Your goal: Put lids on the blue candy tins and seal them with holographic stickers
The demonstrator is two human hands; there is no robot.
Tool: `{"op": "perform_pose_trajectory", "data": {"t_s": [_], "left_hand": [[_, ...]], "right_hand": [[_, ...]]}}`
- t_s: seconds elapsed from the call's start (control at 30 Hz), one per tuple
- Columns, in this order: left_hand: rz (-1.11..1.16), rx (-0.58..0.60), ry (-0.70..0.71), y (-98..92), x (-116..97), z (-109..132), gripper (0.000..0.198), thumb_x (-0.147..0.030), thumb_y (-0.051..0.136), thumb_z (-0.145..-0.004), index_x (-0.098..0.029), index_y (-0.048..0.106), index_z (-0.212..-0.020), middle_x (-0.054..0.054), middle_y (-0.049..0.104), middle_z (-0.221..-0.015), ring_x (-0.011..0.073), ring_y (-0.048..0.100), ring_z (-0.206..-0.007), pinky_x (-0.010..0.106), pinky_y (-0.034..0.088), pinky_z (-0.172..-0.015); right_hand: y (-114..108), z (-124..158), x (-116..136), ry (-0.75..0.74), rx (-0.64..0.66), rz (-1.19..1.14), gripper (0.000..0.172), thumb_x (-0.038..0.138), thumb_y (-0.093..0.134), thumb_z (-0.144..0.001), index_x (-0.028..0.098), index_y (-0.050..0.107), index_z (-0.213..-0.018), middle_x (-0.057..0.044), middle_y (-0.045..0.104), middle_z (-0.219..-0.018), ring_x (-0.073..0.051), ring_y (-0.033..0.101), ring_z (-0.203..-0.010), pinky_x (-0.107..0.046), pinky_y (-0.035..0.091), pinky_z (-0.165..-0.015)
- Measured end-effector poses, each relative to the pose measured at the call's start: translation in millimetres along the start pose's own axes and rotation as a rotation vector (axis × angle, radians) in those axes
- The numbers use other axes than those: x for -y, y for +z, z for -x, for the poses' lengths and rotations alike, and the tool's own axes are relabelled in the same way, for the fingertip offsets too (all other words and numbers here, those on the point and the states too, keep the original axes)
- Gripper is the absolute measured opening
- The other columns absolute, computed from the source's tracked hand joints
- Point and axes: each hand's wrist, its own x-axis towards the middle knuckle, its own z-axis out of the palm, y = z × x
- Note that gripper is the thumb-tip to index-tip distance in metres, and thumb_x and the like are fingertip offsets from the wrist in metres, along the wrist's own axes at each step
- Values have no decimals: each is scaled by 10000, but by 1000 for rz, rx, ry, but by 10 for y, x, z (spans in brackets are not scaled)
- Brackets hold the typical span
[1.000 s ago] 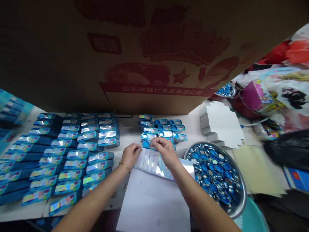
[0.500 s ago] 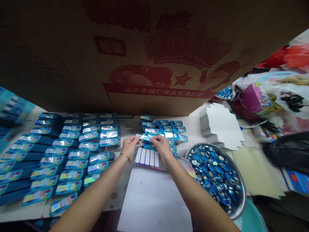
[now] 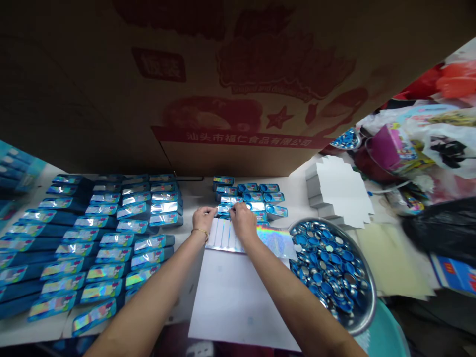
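My left hand and my right hand are close together over the near end of a small group of blue cases. Both have their fingers pinched at opposite ends of a shiny sticker strip, which lies at the top of one case; the fingers partly cover it. Directly below the hands is a holographic sticker sheet with a row of pale strip-shaped spaces, partly under my right wrist. White paper extends from beneath it toward me. Other blue cases stand just beyond my right hand.
Rows of blue cases with shiny labels fill the left. A large cardboard box walls off the back. At right are a metal bowl of blue-and-silver round pieces, stacked white card, yellowish sheets and a black bag.
Both hands have brought the strip down onto the case. The sticker sheet now lies flatter and shows more of its shiny right part. The view has shifted slightly.
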Motion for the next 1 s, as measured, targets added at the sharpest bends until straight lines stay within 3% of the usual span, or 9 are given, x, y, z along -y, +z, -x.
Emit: {"op": "perform_pose_trajectory", "data": {"t_s": [0.17, 0.27, 0.4, 0.57, 0.63, 0.77, 0.83, 0.9, 1.0], "left_hand": [[-11, -19, 18, -135, -63, 57, 266, -371, 578, -625, -148, 635, -758, 33, 620, -690, 143, 559, -632, 242, 418, -599], [-34, 115, 133, -306, -186, 193, 314, -436, 518, -679, -157, 638, -759, 27, 613, -677, 142, 550, -636, 237, 409, -584], [-12, 358, 160, -422, -296, 404, 363, -371, 665, -536, -149, 627, -821, -5, 576, -628, 120, 507, -559, 228, 399, -535], [69, 415, 111, -458, -352, 538, 237, -327, 600, -603, -136, 579, -740, 8, 564, -631, 134, 522, -609, 247, 415, -585], [-66, 417, 210, -515, -458, 599, 203, -323, 560, -649, -143, 578, -740, 28, 583, -673, 147, 531, -639, 264, 415, -614], [-545, 382, 627, -583, -837, 795, 254, -338, 566, -673, -199, 602, -883, 65, 615, -914, 227, 518, -892, 345, 357, -772], [-721, 475, 709, -544, -990, 867, 169, -307, 523, -717, -199, 618, -806, 66, 633, -824, 223, 532, -855, 345, 340, -763], [-776, 574, 660, -478, -1047, 873, 176, -279, 475, -750, -189, 617, -698, 55, 632, -705, 188, 550, -732, 304, 348, -692], [-608, 648, 525, -398, -967, 779, 208, -317, 492, -730, -192, 614, -617, 20, 614, -612, 142, 524, -591, 243, 337, -572]], "right_hand": [[3, 109, -155, -345, 15, 176, 346, 139, 383, -834, 262, 516, -1129, -80, 547, -888, -189, 486, -781, -300, 323, -659], [-4, 136, -302, -333, -2, 125, 354, 115, 391, -821, 272, 551, -1094, -68, 546, -860, -184, 487, -777, -298, 326, -672], [-135, 266, -492, -283, -82, -131, 286, 165, 393, -835, 219, 594, -1032, -60, 555, -901, -165, 495, -860, -272, 351, -735], [-328, 472, -640, -402, 40, -330, 200, 281, 516, -794, 233, 624, -956, -25, 611, -867, -155, 527, -833, -272, 376, -748], [-346, 504, -642, -389, 33, -379, 151, 238, 521, -793, 215, 647, -872, -21, 625, -793, -142, 540, -774, -259, 389, -721], [-358, 523, -546, -451, -32, -446, 102, 206, 554, -773, 206, 656, -785, -10, 628, -730, -127, 542, -725, -243, 401, -696], [-388, 532, -505, -503, -72, -427, 107, 214, 548, -780, 200, 651, -806, -13, 627, -726, -123, 539, -718, -239, 403, -688], [-428, 550, -508, -566, -121, -325, 145, 213, 511, -806, 195, 641, -868, -26, 626, -741, -130, 533, -721, -253, 401, -679], [-456, 605, -581, -711, -169, -87, 254, 179, 412, -850, 185, 575, -1044, -68, 620, -896, -159, 521, -792, -301, 397, -703]]}}
